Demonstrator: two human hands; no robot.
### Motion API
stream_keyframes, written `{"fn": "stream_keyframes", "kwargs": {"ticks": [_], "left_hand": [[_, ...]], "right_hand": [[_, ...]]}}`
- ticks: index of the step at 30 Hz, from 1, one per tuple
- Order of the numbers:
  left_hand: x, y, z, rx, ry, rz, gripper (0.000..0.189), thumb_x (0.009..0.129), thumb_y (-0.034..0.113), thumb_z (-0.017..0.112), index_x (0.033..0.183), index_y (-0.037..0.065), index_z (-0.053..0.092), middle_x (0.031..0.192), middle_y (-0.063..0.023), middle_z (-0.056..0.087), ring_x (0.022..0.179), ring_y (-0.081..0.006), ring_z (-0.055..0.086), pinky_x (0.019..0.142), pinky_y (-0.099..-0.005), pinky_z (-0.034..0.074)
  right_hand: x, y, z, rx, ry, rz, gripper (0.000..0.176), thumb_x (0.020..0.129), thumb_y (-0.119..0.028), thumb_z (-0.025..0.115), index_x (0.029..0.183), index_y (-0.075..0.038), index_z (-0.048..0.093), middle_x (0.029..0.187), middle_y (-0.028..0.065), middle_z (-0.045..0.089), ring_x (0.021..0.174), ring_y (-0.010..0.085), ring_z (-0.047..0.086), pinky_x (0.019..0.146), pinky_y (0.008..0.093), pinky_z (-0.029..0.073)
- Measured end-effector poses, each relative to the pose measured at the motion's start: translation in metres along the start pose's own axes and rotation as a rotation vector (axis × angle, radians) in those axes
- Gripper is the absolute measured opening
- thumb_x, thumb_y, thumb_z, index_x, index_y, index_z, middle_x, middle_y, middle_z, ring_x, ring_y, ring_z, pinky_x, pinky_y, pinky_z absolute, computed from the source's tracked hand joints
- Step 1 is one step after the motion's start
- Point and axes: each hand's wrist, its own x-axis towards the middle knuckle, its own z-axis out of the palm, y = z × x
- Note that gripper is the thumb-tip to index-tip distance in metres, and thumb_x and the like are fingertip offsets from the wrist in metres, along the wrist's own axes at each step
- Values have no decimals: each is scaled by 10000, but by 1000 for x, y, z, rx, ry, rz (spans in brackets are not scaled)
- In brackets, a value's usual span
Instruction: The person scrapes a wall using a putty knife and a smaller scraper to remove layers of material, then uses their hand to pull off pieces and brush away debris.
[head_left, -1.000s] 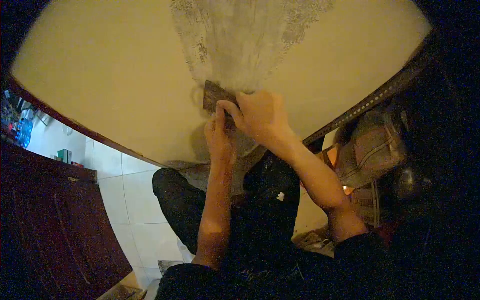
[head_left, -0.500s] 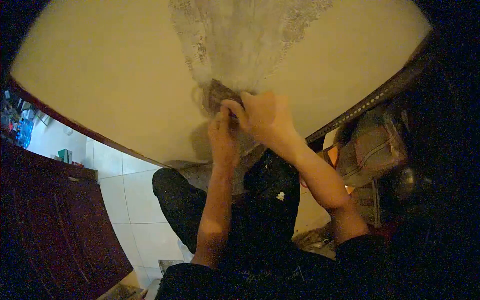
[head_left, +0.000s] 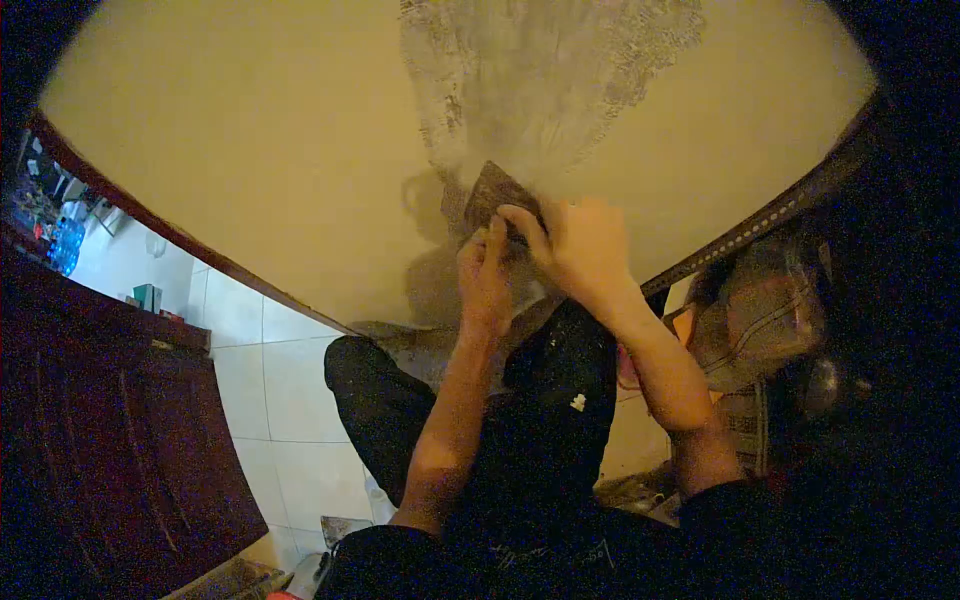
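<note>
A dark, flat, square-edged piece (head_left: 494, 192) lies against the yellowish wall (head_left: 270, 150), just below a rough grey-white patch (head_left: 530, 80). My right hand (head_left: 585, 245) is closed round its right side, with the thumb across its lower part. My left hand (head_left: 487, 272) is just below, its fingertips at the lower edge of the piece. Those fingers are bent close together; whether they grip the piece is hard to tell.
A dark red panelled door (head_left: 130, 430) stands at the left beside white floor tiles (head_left: 310, 400). A perforated metal strip (head_left: 740, 238) runs along the wall's right edge, with a bulky bag (head_left: 765, 310) beyond. My dark-trousered knees are below the hands.
The view has shifted, so the wall patch and both hands appear further right. The dark piece shows more of its face and looks slightly turned; both hands stay at it.
</note>
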Motion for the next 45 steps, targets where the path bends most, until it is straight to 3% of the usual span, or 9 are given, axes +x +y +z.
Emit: {"fn": "stream_keyframes", "kwargs": {"ticks": [15,24,26,30,32,35,40,42,45], "left_hand": [[2,7,6,-188,-81,-56,335,967,340,510,885,33,616,821,-28,600,760,-125,545,672,-283,439],[9,19,-2,-303,-60,-42,361,960,304,527,1124,-12,587,986,-67,608,910,-169,578,780,-315,467],[6,5,-13,806,-39,517,368,973,258,496,1282,60,523,997,-66,640,820,-170,551,730,-300,466],[5,22,-6,593,-87,342,359,975,288,495,1124,-27,581,1008,-60,611,903,-168,574,783,-300,468],[11,39,-4,-117,151,-104,361,988,302,463,1101,-15,592,932,-32,597,817,-144,555,730,-287,459],[25,44,-26,-387,49,79,369,981,329,475,1097,3,601,925,-29,601,799,-128,546,722,-279,453],[12,48,-30,-249,116,31,337,964,329,512,1017,12,614,859,-19,600,760,-124,537,677,-278,441],[0,46,-29,313,85,142,319,965,313,518,926,8,604,780,3,552,707,-103,485,627,-268,401],[-20,45,-17,457,113,254,306,956,294,542,880,1,584,773,-6,544,729,-89,469,638,-263,391]], "right_hand": [[11,-4,-10,-34,-84,58,531,866,-522,531,653,-53,664,568,183,592,513,369,599,480,455,467],[36,-18,-11,-67,-187,11,513,865,-511,540,658,-59,667,566,183,593,515,365,601,475,449,465],[28,-13,-8,-51,-219,85,507,870,-509,535,662,-65,666,566,179,595,514,358,604,468,442,462],[25,-15,-8,-24,-150,83,489,873,-499,534,670,-74,665,568,176,597,512,349,605,452,442,450],[36,-30,1,2,-108,9,472,873,-492,539,690,-76,664,557,165,591,505,350,598,450,447,444],[55,-47,16,79,-89,-174,444,873,-472,548,732,-67,663,554,158,586,514,351,599,455,450,441],[43,-46,8,76,-188,-36,390,873,-425,567,770,-59,654,658,170,623,539,341,608,486,443,463],[21,-32,11,122,-194,31,362,869,-394,590,780,-48,649,706,187,636,541,338,608,495,433,472],[-25,-10,13,471,-57,48,351,874,-355,622,778,-17,612,735,167,651,511,281,606,495,378,481]]}}
